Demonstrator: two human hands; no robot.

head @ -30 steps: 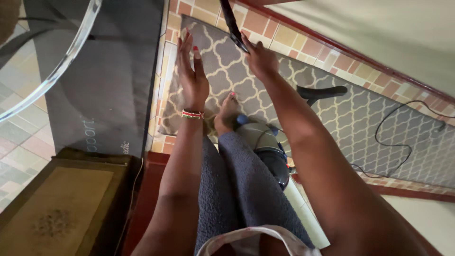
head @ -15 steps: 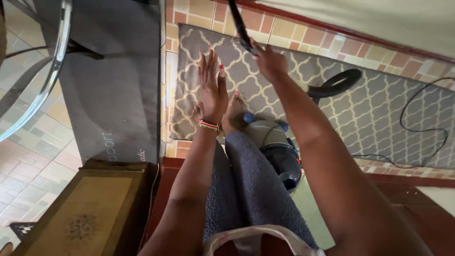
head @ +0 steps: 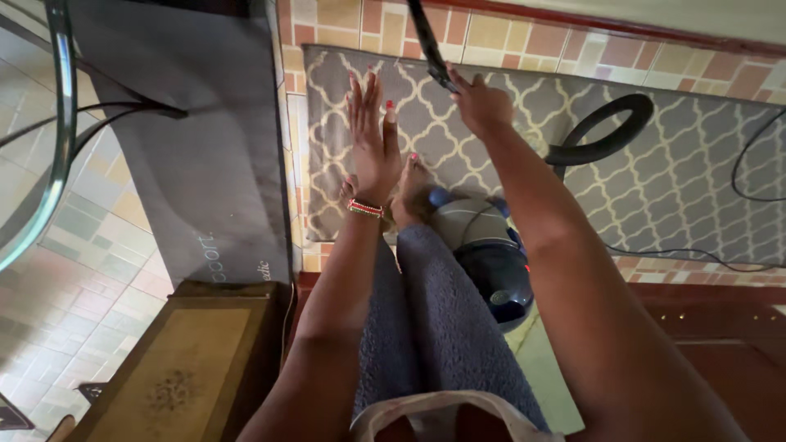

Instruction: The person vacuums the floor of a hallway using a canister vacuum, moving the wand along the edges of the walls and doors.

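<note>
Right hand [head: 481,105] clenched around black wand [head: 427,39], above grey rug [head: 655,188]. Left hand [head: 372,139] released, fingers straight, beside wand and over same rug. Blue vacuum [head: 487,254] at rug edge, near bare foot [head: 412,192].

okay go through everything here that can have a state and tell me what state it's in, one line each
Left hand: open, fingers straight, holding nothing.
Right hand: closed around the black wand.
Vacuum: on the floor beside the feet.
Hose: curved in a loop over the rug.
Cord: loose on the rug.
Rug: flat.
Dark mat: flat on the tiles.
</note>
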